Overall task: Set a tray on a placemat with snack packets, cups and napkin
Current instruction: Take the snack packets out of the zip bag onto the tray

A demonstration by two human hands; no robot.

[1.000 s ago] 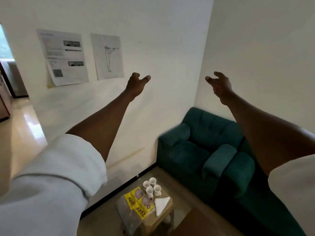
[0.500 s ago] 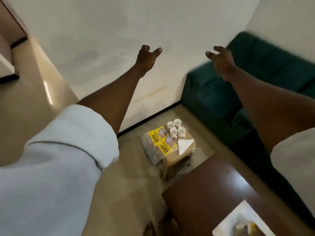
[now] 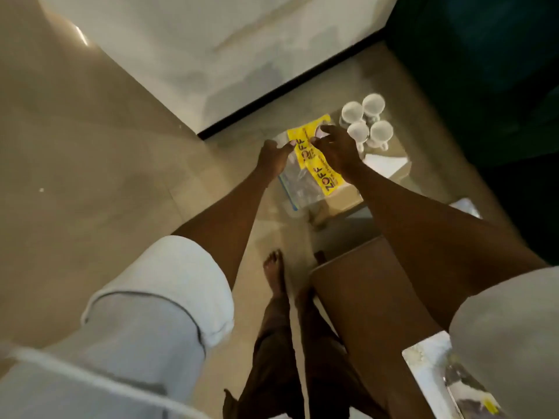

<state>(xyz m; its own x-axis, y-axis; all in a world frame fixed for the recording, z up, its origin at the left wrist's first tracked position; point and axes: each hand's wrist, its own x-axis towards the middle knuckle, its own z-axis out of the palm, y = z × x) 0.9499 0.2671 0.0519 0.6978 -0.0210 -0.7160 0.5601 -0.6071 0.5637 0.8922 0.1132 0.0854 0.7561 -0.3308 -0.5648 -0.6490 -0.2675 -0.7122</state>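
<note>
Yellow snack packets [image 3: 321, 173] lie flat on a small side table [image 3: 344, 198], partly on a clear plastic bag [image 3: 295, 189]. Several white cups [image 3: 367, 122] stand in a cluster at the table's far right, with a white napkin [image 3: 384, 164] just in front of them. My left hand [image 3: 273, 155] is at the packets' left edge, fingers curled toward them. My right hand [image 3: 336, 152] rests over their top right part, beside the cups. Motion blur hides whether either hand grips a packet.
A brown wooden table [image 3: 348, 282] is near my right side, with a white mat [image 3: 423, 364] at its lower right carrying a clear item. A dark green sofa [image 3: 484, 71] fills the right. White wall with black skirting behind. My bare feet [image 3: 273, 273] stand on beige tiles.
My view has tilted down from the wall to the floor and side table. Both hands dropped from raised in the air to the yellow snack packets.
</note>
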